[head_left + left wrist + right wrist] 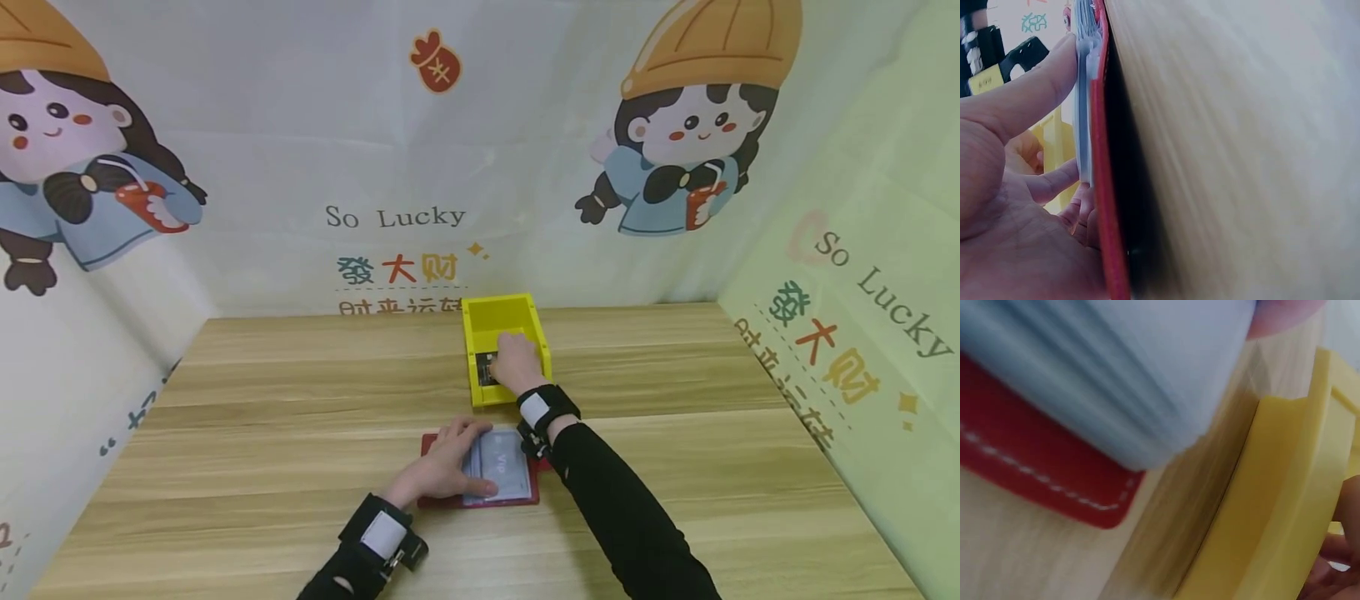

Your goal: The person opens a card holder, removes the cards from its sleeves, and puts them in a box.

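Observation:
A red card holder (534, 493) lies spread on the table with a thick stack of clear sleeves (1166, 375) on top; "VIP" shows through the uppermost one in the head view. My left hand (442, 467) presses on its left part, thumb and fingers extended against the sleeves. White stitching runs along the red cover (1054, 469) in the right wrist view. Beyond the holder stands a yellow box (504, 312), and my right hand (517, 362) reaches down inside it with bent fingers, beside a black card (484, 371). I cannot tell whether those fingertips pinch anything.
The wooden table (315, 392) spreads out on both sides of the box and holder. A printed cloth backdrop (525, 192) rises behind its far edge and along the sides. The box's near wall (1279, 519) stands a short way beyond the holder.

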Demonstrator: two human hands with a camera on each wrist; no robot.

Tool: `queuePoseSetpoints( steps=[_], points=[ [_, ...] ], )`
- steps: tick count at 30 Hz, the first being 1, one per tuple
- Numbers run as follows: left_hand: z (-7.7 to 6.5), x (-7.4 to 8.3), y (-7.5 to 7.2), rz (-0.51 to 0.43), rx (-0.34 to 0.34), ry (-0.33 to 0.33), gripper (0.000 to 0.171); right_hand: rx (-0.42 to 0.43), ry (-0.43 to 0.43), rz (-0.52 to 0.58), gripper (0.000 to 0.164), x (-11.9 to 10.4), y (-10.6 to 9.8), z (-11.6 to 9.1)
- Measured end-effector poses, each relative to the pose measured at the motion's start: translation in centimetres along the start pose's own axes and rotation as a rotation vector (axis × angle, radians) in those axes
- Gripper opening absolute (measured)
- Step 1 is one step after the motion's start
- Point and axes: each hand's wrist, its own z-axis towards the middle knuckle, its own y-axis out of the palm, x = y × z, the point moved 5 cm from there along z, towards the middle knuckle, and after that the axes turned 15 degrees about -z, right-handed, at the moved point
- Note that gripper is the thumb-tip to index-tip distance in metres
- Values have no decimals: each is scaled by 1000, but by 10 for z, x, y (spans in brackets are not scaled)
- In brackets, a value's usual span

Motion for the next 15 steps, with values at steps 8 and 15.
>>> queuePoseSetpoints(
  steps=[8, 15],
  points=[
    [-2, -1, 0, -12, 3, 6, 83, 151, -146, 177, 18, 6, -25, -34],
    [-1, -3, 0, 4, -3, 16, 83, 177, -182, 275, 17, 28, -30, -81]
  ],
)
